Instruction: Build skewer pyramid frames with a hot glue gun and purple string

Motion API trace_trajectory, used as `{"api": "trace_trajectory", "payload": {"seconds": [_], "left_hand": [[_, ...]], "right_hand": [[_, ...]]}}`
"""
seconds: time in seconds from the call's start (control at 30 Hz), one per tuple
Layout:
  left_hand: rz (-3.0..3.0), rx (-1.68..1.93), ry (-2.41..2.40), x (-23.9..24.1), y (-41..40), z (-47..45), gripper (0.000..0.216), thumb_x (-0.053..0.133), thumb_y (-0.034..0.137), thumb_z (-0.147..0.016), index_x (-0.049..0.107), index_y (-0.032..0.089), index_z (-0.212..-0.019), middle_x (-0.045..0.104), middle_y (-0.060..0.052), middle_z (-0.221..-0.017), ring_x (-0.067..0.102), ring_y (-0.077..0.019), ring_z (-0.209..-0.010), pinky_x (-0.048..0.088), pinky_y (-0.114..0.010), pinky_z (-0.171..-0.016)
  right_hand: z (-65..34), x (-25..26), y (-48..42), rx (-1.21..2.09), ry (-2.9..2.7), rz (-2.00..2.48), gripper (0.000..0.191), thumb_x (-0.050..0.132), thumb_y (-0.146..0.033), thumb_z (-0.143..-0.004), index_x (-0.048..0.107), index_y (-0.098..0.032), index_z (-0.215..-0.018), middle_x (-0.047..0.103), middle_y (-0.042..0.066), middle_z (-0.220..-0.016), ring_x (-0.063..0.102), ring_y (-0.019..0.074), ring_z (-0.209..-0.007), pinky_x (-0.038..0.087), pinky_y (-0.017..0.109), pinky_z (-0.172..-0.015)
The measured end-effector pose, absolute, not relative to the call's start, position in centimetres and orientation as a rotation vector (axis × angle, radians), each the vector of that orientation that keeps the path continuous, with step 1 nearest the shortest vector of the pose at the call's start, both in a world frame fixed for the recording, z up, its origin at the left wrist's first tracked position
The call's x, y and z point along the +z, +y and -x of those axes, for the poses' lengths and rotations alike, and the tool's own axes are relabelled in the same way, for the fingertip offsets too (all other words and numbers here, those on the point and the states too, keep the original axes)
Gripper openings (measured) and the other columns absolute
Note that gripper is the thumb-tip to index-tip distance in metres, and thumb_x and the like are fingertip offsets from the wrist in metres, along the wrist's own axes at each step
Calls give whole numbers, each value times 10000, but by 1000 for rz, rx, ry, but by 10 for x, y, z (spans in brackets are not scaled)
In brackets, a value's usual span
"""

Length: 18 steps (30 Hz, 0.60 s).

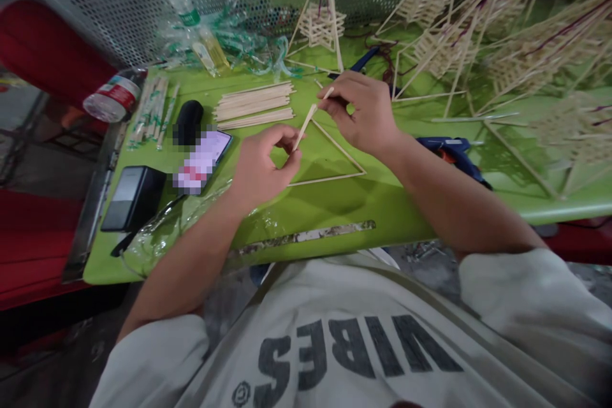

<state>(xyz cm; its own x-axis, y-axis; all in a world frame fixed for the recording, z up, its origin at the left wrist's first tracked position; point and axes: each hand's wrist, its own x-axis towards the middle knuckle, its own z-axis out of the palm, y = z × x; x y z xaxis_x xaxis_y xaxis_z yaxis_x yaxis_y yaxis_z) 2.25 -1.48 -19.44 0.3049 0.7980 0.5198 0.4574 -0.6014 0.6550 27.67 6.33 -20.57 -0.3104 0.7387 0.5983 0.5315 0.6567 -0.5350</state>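
My left hand [262, 162] pinches a short pale wooden stick [305, 127] between thumb and fingertips, its upper end slanting away from me. Close by, my right hand [366, 108] grips another small piece of wooden stick [327, 94] in its fingertips; the two pieces' ends are near each other, and whether they touch I cannot tell. Below both hands lies a triangular frame [338, 145] of thin sticks on the green table, partly hidden by my left hand. Beyond the left hand is a pile of loose wooden sticks [255, 101].
A blue glue gun [449, 148] lies right of my right forearm, with blue-handled pliers [366, 60] behind the hand. Several stick-built hanging pieces [322, 25] fill the back and right. Leftward are a phone [203, 159], a black box [134, 197], wrapped chopsticks [152, 111] and bottles [115, 99].
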Motion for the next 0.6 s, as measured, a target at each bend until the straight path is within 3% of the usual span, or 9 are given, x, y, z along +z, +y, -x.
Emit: {"api": "trace_trajectory", "payload": {"seconds": [0.6], "left_hand": [[-2227,1156,1137,-192,-17,-26,149,704,107,-935,749,209,-1032,837,-22,-985,742,-137,-876,658,-292,-884]], "right_hand": [[-272,-210,55,247,-2085,953,409,524,-582,-1185,828,-309,-1197,805,123,-1193,771,285,-1113,631,460,-1031]]}}
